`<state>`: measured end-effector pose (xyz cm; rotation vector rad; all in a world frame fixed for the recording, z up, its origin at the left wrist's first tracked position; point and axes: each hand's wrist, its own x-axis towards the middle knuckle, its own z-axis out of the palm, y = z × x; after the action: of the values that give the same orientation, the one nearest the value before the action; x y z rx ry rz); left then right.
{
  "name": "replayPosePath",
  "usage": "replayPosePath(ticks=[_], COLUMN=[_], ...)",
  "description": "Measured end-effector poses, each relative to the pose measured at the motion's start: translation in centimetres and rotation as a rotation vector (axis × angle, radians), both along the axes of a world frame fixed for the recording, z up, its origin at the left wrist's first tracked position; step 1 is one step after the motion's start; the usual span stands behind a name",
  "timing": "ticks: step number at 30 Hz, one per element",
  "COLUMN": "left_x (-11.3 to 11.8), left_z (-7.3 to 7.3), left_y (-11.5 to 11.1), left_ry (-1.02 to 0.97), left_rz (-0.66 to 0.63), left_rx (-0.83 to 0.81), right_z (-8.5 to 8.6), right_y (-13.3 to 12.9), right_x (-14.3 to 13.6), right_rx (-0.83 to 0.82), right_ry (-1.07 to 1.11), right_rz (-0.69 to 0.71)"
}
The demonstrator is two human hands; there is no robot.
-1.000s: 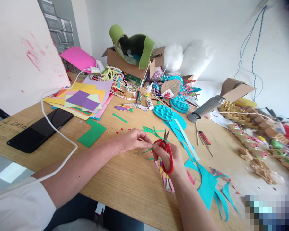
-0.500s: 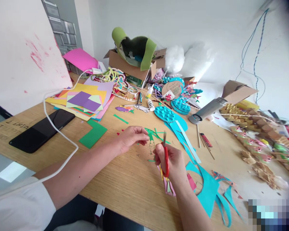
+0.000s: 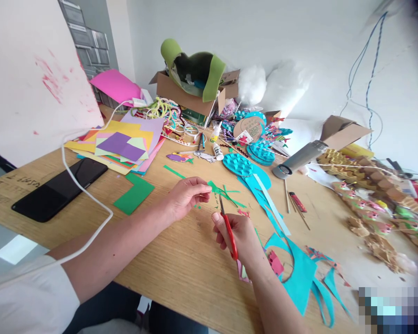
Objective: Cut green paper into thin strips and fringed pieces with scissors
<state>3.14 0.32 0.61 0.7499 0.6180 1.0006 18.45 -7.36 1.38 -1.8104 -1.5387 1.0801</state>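
Observation:
My right hand (image 3: 237, 234) is closed around red-handled scissors (image 3: 231, 237), whose blades point up and away toward my left fingertips. My left hand (image 3: 190, 197) pinches at the edge of a small green paper piece (image 3: 214, 187), just beyond the scissor tips. Thin green paper strips (image 3: 233, 195) lie on the table beside it. A larger green paper sheet (image 3: 134, 194) with a corner cut out rests left of my left hand. Pink and blue paper scraps (image 3: 296, 273) lie around my right forearm.
At the left are a black phone (image 3: 61, 189), a white cable (image 3: 87, 192) crossing over my left arm, and stacked coloured paper (image 3: 125, 134). Glue bottles (image 3: 216, 150), blue egg-carton pieces (image 3: 237, 165) and a metal flask (image 3: 301, 160) stand or lie farther back.
My right hand has moved slightly left, and the scissors now tilt left, with their tips near the green paper. My left hand has shifted slightly up and left.

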Motion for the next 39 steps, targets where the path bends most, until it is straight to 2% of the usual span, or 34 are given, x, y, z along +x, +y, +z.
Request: replayPosePath(ticks=[7, 16, 31, 39], left_x=[0.26, 0.33, 0.38, 0.17], left_z=[0.01, -0.59, -0.83, -0.29], left_y=[-0.5, -0.47, -0.23, -0.17], left_ry=[0.07, 0.159, 0.272, 0.199], left_rz=[-0.037, -0.143, -0.16, -0.098], left_rx=[0.018, 0.015, 0.12, 0.117], right_z=[0.2, -0.21, -0.11, 0.23], right_y=[0.04, 0.1, 0.1, 0.09], right_x=[0.11, 0.02, -0.02, -0.16], right_rx=[0.037, 0.025, -0.013, -0.036], right_ry=[0.033, 0.029, 0.052, 0.042], right_rz=[0.06, 0.022, 0.042, 0.059])
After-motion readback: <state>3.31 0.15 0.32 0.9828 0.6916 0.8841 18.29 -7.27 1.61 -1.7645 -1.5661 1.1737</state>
